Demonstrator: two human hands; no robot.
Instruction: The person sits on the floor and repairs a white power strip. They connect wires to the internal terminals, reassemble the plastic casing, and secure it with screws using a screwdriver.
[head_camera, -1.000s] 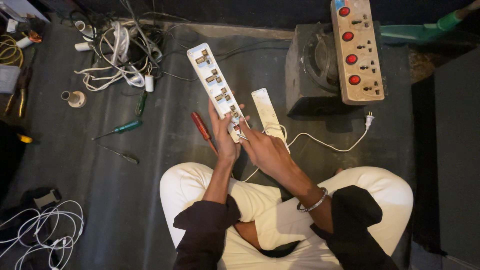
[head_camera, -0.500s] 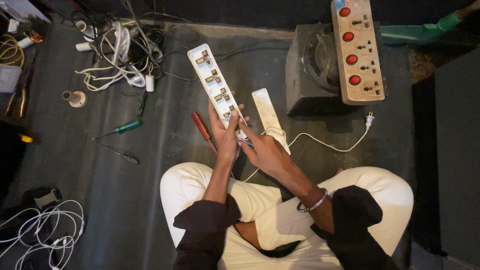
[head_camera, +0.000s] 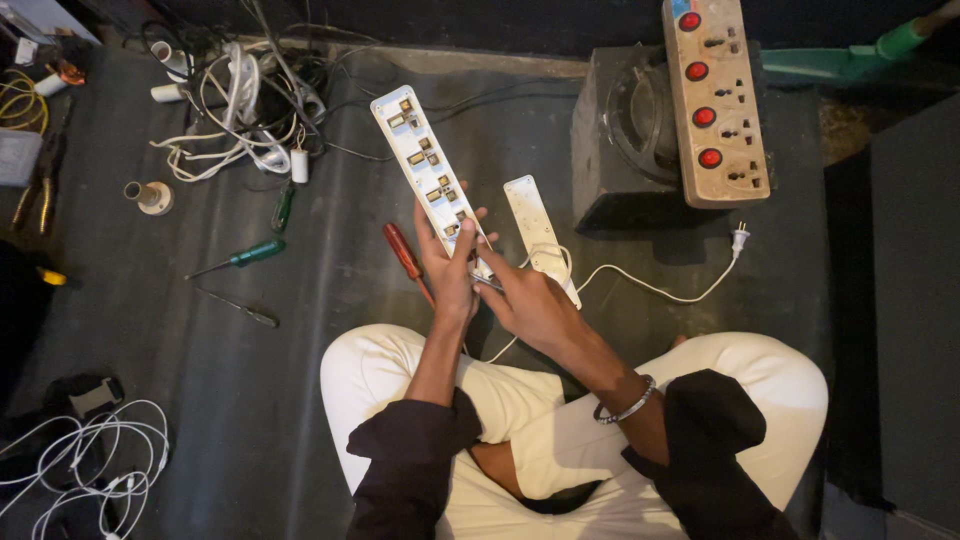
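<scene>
since a second ago the left hand (head_camera: 450, 275) has kept gripping the opened power strip (head_camera: 425, 170) while the right hand (head_camera: 525, 300) pinches at its lower end, barely shifted.

Two hands meet at the middle: the left hand (head_camera: 447, 275) and the right hand (head_camera: 530, 300). Three socket strips: an opened white strip (head_camera: 425, 175) in the hands, a white cover piece (head_camera: 535, 225) just right of them, and a beige strip with three red switches (head_camera: 715, 100) further right. Three screwdrivers lie left of the hands: one red-handled (head_camera: 403, 250), two green-handled (head_camera: 240, 256), possibly a thin fourth tool.
</scene>
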